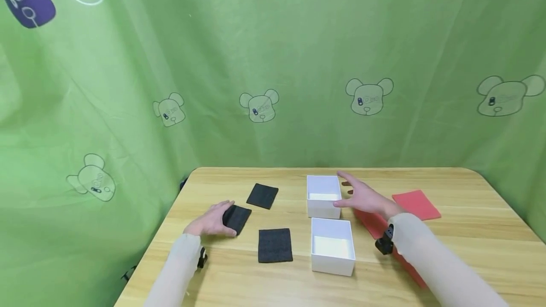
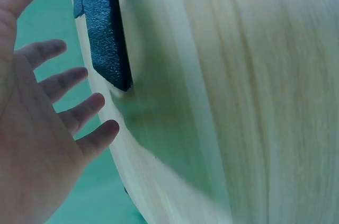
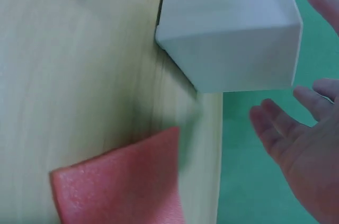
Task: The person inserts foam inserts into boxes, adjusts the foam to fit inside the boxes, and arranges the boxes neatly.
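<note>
My left hand (image 1: 212, 220), fingers spread, is over the left edge of a black square pad (image 1: 239, 219). In the left wrist view, the fingers of my left hand (image 2: 47, 123) show a gap from the black pad (image 2: 103, 33). Over at the right, my right hand (image 1: 364, 197) reaches beside the far white open box (image 1: 324, 208), thumb near its front corner and fingers by its right side. In the right wrist view nothing lies in the palm of my right hand (image 3: 307, 144), and the white box (image 3: 233, 54) is just ahead of it.
Two more black pads (image 1: 262, 195) (image 1: 275, 245) lie left of the boxes. A second white open box (image 1: 332, 262) stands nearer. Red pads (image 1: 417, 204) (image 1: 370, 223) (image 1: 411, 269) lie at the right, partly under my arm. A green curtain (image 1: 298, 60) hangs behind the wooden table (image 1: 239, 283).
</note>
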Motion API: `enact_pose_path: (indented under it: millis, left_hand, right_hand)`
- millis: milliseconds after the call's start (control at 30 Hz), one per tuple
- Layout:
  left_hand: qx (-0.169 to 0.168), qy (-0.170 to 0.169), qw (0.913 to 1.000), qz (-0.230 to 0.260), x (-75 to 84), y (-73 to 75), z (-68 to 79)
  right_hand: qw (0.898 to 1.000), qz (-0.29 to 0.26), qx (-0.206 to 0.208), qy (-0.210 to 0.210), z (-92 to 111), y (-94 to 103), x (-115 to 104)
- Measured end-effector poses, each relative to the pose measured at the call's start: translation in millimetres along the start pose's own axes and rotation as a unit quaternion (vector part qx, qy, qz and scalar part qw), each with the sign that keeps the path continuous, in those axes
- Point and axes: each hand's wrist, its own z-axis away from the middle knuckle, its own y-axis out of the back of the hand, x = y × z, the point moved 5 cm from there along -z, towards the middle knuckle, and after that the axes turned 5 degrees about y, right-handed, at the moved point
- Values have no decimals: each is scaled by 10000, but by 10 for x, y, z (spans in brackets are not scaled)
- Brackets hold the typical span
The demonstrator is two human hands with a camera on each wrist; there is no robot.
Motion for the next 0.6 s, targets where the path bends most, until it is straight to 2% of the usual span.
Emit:
enact_pose_path:
  millis: [267,400,600]
  left_hand:
    - [-248,-9,9995,-191,39,-38,-23]
    - [-268,-19,9992,-296,40,-67,-67]
    - [-221,-87,9996,-167,42,-90,-117]
  right_hand:
    - [9979,-647,-30,29,-51,-61,70]
    - [9957,-920,-107,34,-90,-101,125]
    - [9928,-1183,-141,-143,-161,-140,240]
